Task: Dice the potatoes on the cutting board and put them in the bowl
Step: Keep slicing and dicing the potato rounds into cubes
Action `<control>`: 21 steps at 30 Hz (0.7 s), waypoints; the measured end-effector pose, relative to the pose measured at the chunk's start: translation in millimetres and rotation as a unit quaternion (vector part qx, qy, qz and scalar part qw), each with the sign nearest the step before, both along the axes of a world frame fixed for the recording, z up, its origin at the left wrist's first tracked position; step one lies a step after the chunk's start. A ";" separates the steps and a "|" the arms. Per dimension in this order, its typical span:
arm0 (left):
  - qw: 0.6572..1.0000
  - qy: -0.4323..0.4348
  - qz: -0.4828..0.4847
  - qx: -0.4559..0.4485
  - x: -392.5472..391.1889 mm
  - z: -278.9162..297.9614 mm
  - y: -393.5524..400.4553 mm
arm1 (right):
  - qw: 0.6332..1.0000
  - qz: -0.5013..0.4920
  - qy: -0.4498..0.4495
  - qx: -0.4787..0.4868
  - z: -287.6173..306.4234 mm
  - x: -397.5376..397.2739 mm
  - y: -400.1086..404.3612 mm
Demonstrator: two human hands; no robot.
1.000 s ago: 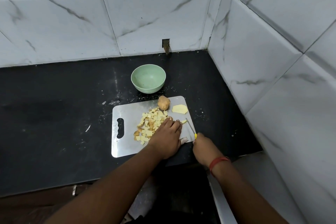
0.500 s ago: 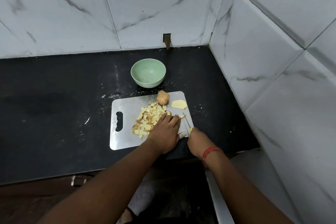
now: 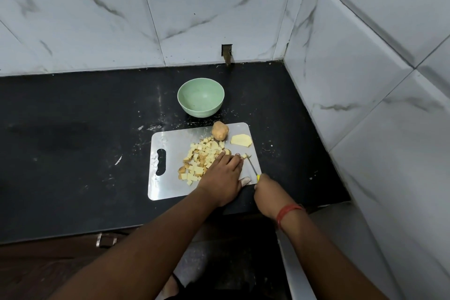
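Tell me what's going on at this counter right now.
A person is dicing potatoes on a metal board. The right hand grips a yellow-handled knife, and the left hand rests beside a pile of cubes. A whole potato and a slice wait uncut. The green bowl holds no potato yet.

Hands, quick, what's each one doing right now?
Left hand: open, fingers flat, pressing on the potato pieces.
Right hand: fingers curled round the knife.
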State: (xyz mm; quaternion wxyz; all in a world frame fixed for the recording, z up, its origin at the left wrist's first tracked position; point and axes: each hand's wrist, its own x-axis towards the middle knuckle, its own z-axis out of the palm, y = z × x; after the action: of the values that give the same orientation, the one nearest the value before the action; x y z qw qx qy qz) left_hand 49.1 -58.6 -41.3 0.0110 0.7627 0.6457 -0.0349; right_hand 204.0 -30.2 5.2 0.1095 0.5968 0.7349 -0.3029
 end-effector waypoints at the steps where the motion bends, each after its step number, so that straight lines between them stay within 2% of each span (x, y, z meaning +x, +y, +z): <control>1: 1.000 -0.001 -0.002 0.001 -0.7 0.1 0.2 | 1.000 0.002 -0.006 -0.007 1.1 -4.8 2.6; 5: 1.000 -0.003 -0.012 0.009 -3.6 0.7 1.6 | 1.000 0.010 -0.025 -0.015 1.1 -8.3 7.0; 12: 0.999 -0.023 -0.014 0.037 -5.0 -6.5 2.4 | 0.999 0.025 0.015 -0.019 -8.2 23.7 -10.0; 16: 0.997 -0.026 -0.027 0.063 -10.7 -12.6 -3.1 | 1.000 0.011 0.021 0.020 -6.1 14.0 -4.4; 21: 0.997 -0.020 -0.027 0.072 -11.8 -18.3 -2.3 | 1.000 0.012 0.009 0.005 -10.8 -2.0 3.3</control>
State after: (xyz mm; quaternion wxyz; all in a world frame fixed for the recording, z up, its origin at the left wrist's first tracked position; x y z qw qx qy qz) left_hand 37.3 -60.9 -59.6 -0.0316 0.7791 0.6256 0.0265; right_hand 202.0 -26.9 -5.6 0.1032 0.5854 0.7448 -0.3031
